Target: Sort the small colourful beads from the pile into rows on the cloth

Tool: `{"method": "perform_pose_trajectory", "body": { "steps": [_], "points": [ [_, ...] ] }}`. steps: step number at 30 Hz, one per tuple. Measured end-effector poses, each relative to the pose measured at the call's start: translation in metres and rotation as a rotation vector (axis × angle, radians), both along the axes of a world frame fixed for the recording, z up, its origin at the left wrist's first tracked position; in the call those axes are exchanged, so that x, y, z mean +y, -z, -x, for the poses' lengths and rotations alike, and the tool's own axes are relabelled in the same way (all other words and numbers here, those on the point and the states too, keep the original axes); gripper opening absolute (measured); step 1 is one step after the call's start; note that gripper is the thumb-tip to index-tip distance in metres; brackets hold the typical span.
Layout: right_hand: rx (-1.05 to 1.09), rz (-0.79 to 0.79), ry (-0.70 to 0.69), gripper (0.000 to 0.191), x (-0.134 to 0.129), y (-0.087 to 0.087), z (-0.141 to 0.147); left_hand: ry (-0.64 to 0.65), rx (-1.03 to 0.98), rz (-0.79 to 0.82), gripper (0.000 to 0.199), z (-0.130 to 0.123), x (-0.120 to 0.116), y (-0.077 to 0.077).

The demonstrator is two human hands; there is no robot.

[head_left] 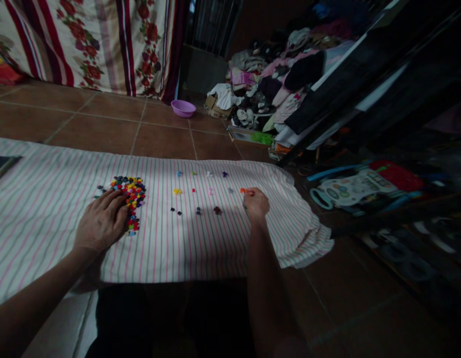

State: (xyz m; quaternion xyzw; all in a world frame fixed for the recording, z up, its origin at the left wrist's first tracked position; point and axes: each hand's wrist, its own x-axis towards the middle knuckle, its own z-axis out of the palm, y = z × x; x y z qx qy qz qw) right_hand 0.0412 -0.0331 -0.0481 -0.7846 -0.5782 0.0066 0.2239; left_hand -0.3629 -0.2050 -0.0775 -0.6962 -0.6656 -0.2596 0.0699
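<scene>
You have one left hand and one right hand, one mixed pile of small pieces at left, colour groups rightward (four far, five midway, at least three near), and one purple basin.

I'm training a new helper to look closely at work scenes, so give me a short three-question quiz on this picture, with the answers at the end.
1. Which hand is at the multicoloured pile of small pieces?
2. True or false: the purple basin stands on the tiled floor, beyond the striped cloth.
3. Fill in the colour: the fingertips of the right hand are at a small ____ cluster.

Key:
1. The left hand.
2. True.
3. Orange.
</scene>
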Motion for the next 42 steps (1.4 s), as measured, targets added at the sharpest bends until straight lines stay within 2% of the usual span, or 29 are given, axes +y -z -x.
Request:
{"method": "perform_pose_trajectory", "body": {
  "steps": [3,12,18,21,27,35,38,42],
  "points": [
    [-0.007,0.017,-0.002,0.033,0.001,0.0,0.0,-0.042,0.027,-0.004,0.047,-0.001,0.0,0.0],
    [-0.001,0.013,-0.02,0.031,-0.001,-0.002,0.004,-0.058,0.028,0.017,0.047,-0.003,0.0,-0.002],
    [-0.031,-0.065,-0.066,0.032,-0.004,-0.009,0.012,-0.083,0.002,0.001,0.049,-0.004,0.002,-0.002],
    [-0.03,-0.103,-0.154,0.031,-0.005,-0.014,0.033,-0.099,0.0,-0.018,0.047,-0.005,0.002,-0.002],
    [-0.04,-0.155,-0.485,0.027,-0.017,-0.023,0.102,-0.081,-0.013,-0.027,0.042,-0.003,0.002,0.0],
    [-0.024,-0.083,-0.898,0.024,-0.052,-0.018,0.187,-0.093,-0.012,-0.026,0.039,-0.003,0.002,0.001],
    [-0.037,-0.032,-1.003,0.023,-0.06,-0.015,0.207,-0.094,0.005,-0.012,0.039,-0.004,0.001,-0.001],
    [-0.055,0.041,-1.066,0.022,-0.068,-0.012,0.224,-0.086,0.011,0.0,0.039,-0.004,0.0,-0.004]
  ]
}}
